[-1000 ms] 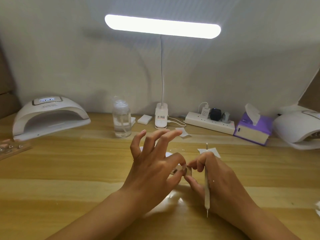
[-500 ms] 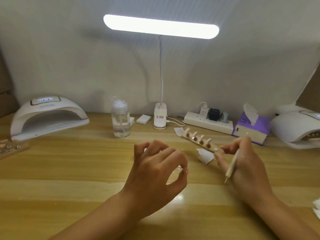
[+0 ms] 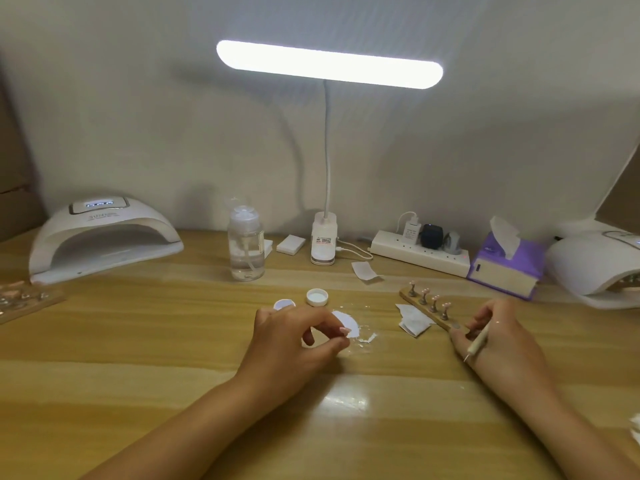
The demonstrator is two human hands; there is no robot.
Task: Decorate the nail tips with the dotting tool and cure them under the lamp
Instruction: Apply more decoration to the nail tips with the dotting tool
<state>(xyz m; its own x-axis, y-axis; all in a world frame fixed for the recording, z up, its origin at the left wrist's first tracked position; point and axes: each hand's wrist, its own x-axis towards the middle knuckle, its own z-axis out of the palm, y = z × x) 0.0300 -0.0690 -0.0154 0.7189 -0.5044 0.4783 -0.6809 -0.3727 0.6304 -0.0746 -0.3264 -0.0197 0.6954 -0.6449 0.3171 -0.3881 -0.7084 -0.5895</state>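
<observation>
Hands are apart just now, and no dotting is under way. The right hand point(image 3: 498, 337) pinches the near end of the wooden strip point(image 3: 426, 309) between thumb and fingers. The strip runs away from it toward the far left, with its row of nail tips point(image 3: 434, 298) standing on little pegs. From where I stand I cannot tell whether the strip lies on the table point(image 3: 138, 341) or hangs just above it. The same hand has the dotting tool point(image 3: 477, 342) tucked under its fingers, point toward the person and away from the tips, so it is parked, not poised.

The left hand point(image 3: 294, 337) rests at the middle of the table with thumb and forefinger curled into a ring. Whether they pinch some small thing I cannot tell. Just beyond it are a white smear of paint point(image 3: 348, 322) and two small pots point(image 3: 317, 297).

My reading is that this is the gap between decorating and curing: the strip is held on the right, near the right-hand curing lamp point(image 3: 595, 268). Something brownish shows in that lamp's mouth, too dim to name. A second curing lamp point(image 3: 104, 237) sits well away at far left.

If curing is next, the strip should travel level so no tip tilts off its peg, and the tool's point must keep off any wet dots. It should go in flat, tips up. If more dots are wanted, the tool must first turn into a pen hold and the left hand take the strip.
</observation>
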